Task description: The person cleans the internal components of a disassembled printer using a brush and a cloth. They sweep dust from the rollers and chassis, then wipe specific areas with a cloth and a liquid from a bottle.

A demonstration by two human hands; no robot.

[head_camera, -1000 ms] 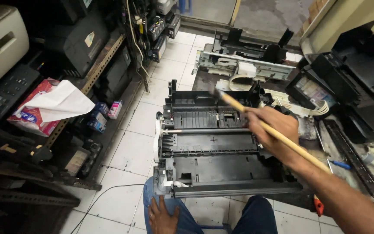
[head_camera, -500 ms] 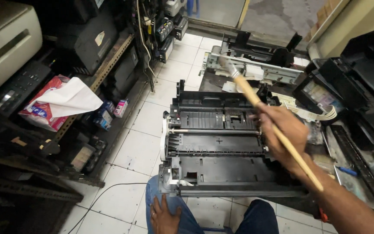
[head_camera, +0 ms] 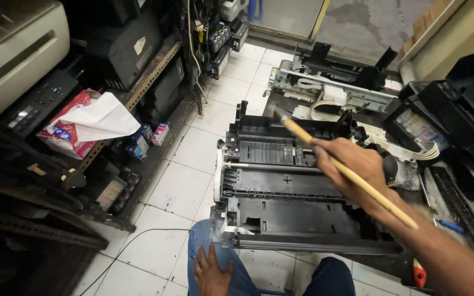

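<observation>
The long, pale wooden-handled brush runs as a slim round stick slanting across the black plastic printer chassis, its grey bristle tip at the chassis's far edge and its butt end reaching past the chassis's near right corner. The right hand is closed around the handle near its middle, fingers curled over the stick, above the right half of the chassis. The chassis is an open, ribbed shell of matt black plastic, with a thin shiny metal rod lying across it and pale grey plastic end pieces on its left side; it stands on a floor of glossy white square tiles.

The left hand rests flat and relaxed, fingers loosely together, on a blue denim knee just in front of the chassis's near left corner. Beyond the chassis lies a long grey metal-and-plastic printer mechanism with white ribbon cable. Left of the chassis, well apart, stand dark shelves holding a red carton with a crumpled white tissue sticking out of it.
</observation>
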